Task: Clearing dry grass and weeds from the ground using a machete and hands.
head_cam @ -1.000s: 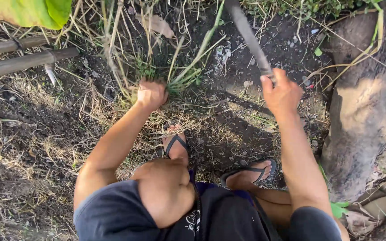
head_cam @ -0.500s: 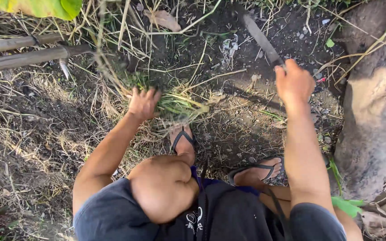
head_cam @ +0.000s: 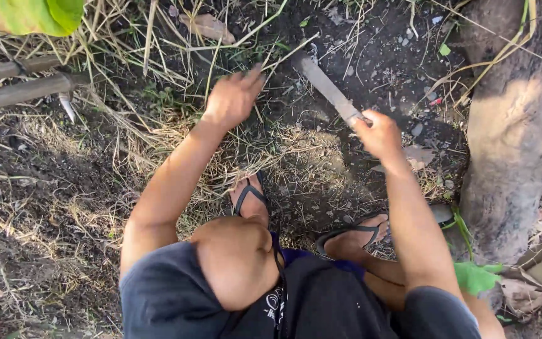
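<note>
Bamboo poles point(head_cam: 17, 85), a tree trunk point(head_cam: 512, 144) (right) — yellow-green leaf point(head_cam: 26, 14) top-left.

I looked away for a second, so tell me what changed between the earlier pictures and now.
The right hand swung the long blade down from raised to low over the soil. The left hand let go of the grass clump it gripped and now reaches forward with its fingers spread over the dry stalks. The squat, both sandalled feet and the bamboo poles are unchanged.

The blade's point(head_cam: 324, 85) handle is hidden inside the right hand point(head_cam: 377, 133).
</note>
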